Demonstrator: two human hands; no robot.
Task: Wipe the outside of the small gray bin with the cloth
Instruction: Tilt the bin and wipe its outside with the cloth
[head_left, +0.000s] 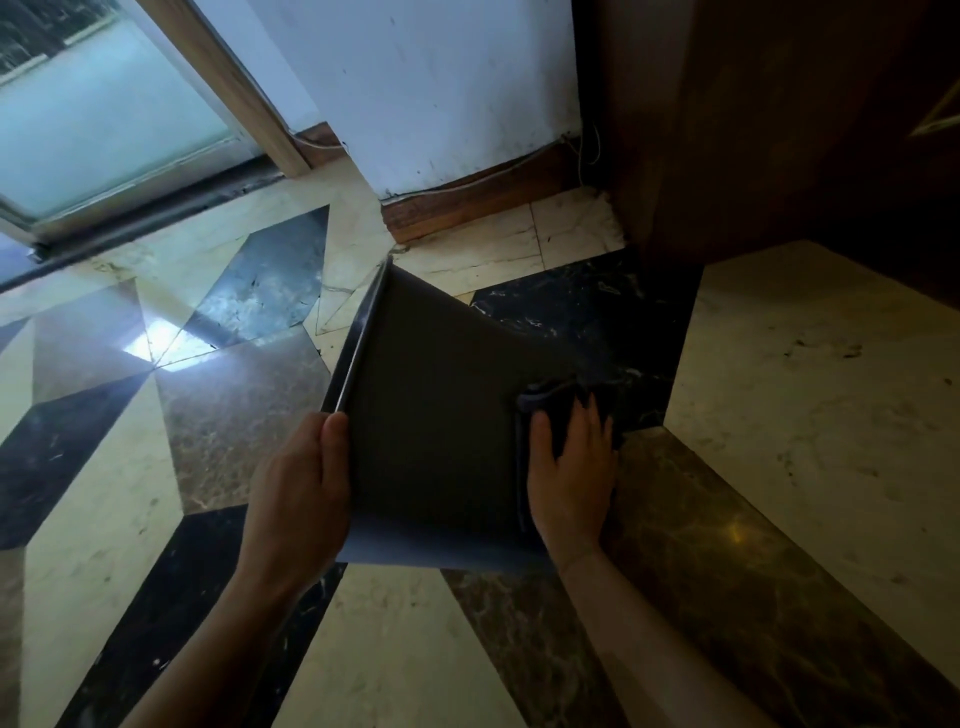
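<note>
Two bare hands work on the small gray bin (436, 405), a smooth, matte, flat-sided container lying tipped on its side over the floor (395, 649), its thin rim pointing left and its base toward the right. The left hand (301, 488) is closed around the near end of that rim, thumb on the outer wall. The right hand (571, 467) lies flat with fingers spread, pressing the cloth (558, 402), a dark, soft, crumpled fabric, against the bin's upturned side near its base. Underneath, the floor is polished marble set in cream, black and brown diamond shapes. Far behind stand a scuffed white wall (441, 88) with a wooden skirting, a frosted glass door (93, 130) at far left, and dark wood panelling (779, 130) at far right.
</note>
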